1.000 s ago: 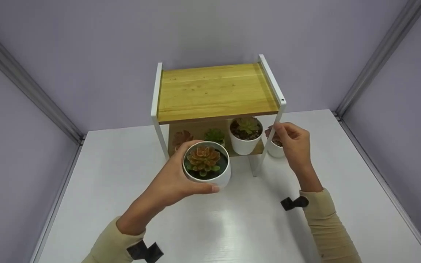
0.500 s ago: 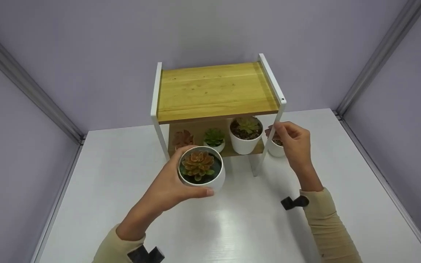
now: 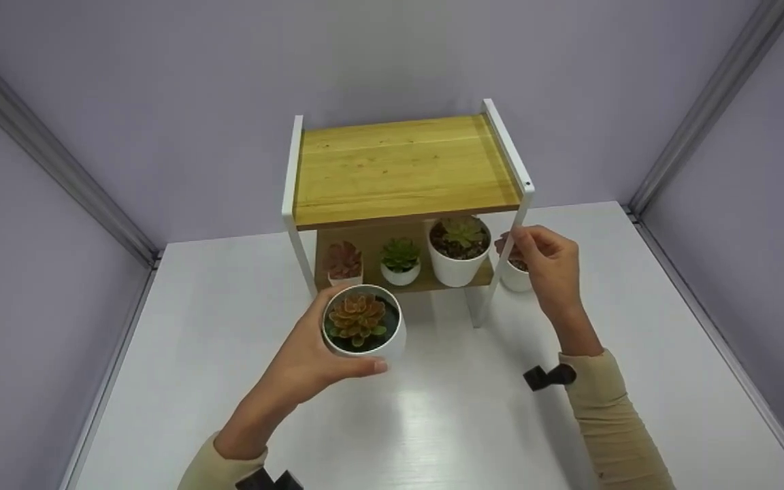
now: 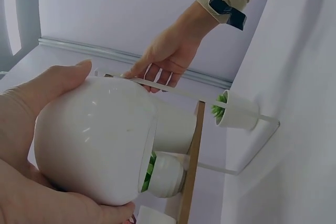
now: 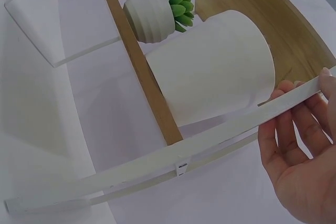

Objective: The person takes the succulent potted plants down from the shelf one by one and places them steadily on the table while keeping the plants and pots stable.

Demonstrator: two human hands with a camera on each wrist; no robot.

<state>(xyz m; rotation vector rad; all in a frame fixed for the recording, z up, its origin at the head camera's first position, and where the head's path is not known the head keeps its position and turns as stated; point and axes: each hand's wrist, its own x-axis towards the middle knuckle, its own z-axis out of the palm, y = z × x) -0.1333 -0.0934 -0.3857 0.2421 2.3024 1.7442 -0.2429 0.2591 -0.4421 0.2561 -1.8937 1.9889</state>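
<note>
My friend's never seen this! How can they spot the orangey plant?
Find the white-framed wooden rack, then look in front of it for the left hand. That hand holds a round white pot with the orange-brown plant in it. Unlike the plants on the lower shelf, this one is held off the shelf, with small green leaves under the orange.

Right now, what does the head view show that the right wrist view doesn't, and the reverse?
Head only: the left grip around the held pot, the pot right of the frame, and the upper shelf's top. Right wrist only: ribs on the middle pot, and a small tab. Both: the right grip on the frame, the big pot, green plant and red plant.
</note>
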